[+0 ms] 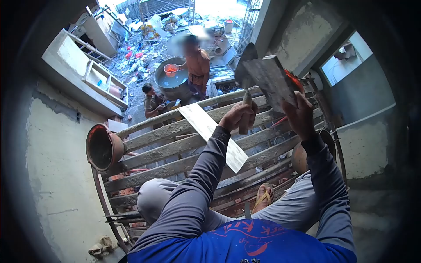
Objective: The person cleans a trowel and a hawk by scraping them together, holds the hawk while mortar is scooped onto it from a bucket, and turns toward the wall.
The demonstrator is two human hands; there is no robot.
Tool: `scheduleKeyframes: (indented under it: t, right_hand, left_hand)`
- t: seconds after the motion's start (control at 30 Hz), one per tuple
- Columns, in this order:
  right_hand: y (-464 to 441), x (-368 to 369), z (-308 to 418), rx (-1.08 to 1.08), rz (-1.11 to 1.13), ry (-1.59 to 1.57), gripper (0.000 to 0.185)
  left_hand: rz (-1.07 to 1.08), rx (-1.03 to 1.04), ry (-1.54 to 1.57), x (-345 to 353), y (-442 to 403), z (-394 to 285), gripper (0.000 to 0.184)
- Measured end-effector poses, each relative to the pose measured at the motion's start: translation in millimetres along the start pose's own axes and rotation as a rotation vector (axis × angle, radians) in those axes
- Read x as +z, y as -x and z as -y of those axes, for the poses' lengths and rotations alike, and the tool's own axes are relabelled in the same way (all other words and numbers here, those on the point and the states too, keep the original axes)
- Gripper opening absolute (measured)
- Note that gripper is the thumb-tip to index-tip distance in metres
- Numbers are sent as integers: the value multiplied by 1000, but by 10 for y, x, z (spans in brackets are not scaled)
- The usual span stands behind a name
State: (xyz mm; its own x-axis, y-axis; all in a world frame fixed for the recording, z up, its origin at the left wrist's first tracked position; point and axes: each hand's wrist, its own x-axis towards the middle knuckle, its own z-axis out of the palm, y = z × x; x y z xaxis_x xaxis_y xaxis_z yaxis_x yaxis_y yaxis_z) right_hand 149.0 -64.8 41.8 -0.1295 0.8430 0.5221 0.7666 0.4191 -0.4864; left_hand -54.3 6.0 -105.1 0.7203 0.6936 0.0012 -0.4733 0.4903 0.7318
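Observation:
My left hand [239, 116] is closed around the handle of a trowel [245, 87], whose dark blade points up and away, partly behind a tile. That grey rectangular tile [271, 81] is held up and tilted in my right hand [299, 115], gripped at its lower right edge. The trowel blade and the tile overlap in view; whether they touch, I cannot tell. A second tile [215, 138], long, pale and marbled, lies slantwise across the wooden slats [162, 155], just left of and below my left hand.
A round pan [105, 147] stands at the platform's left end, another [302, 157] at the right. Below, one person [198, 65] stands by a large water tub [175, 90] with an orange bucket [171, 69]; another person [152, 103] is lower. Gaps separate the slats. Walls flank both sides.

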Motion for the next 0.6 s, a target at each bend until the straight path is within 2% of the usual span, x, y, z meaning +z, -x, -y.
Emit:
scheduleKeyframes:
  t: [0.13,0.27,0.37,0.5,0.6]
  right_hand:
    - [57,-67,-36,-1,-4,47,24]
    - [79,-74,22,26,-11,61,21]
    - [80,-109,52,36,-14,71,22]
    - [75,-154,71,25,-22,83,24]
    - [104,-174,31,31,-18,95,25]
  left_hand:
    - [-86,8,-110,68,4,-61,42]
    - [-179,45,-197,76,-65,8,68]
    - [-278,110,-370,149,-105,67,71]
    - [-378,78,-405,150,-155,35,50]
    - [-369,68,-419,56,-195,54,36]
